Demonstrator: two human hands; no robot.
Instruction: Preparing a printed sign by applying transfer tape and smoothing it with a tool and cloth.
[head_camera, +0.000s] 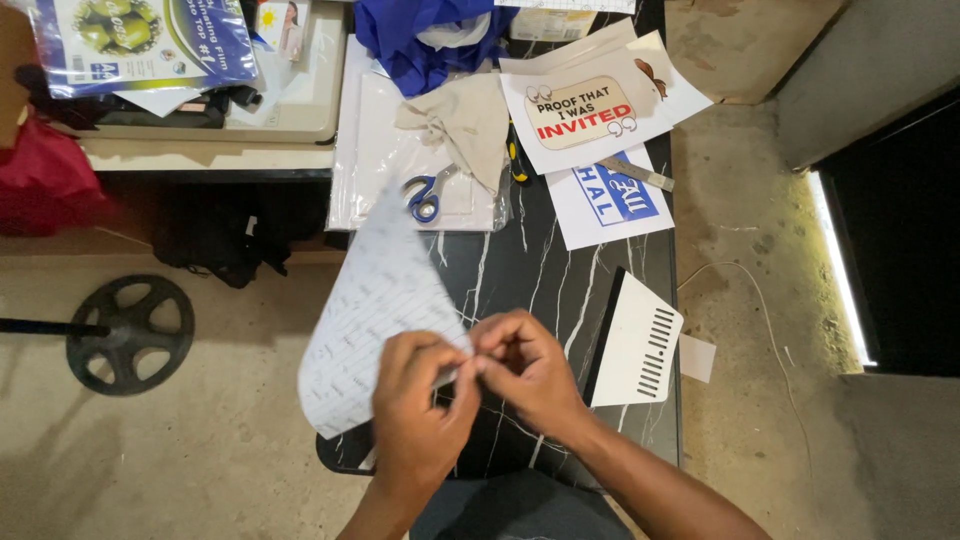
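While both hands' fingers (470, 362) pinch (tightly closed), white sheet (375, 310) lifts.

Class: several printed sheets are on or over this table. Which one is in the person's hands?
The pale patterned sheet, pinched at its corner by both hands; the printed signs lie flat at the table's far end.

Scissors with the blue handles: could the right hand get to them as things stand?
Probably not at once. The right hand and left hand both pinch the white sheet, whose raised tip partly covers the scissors beyond it.
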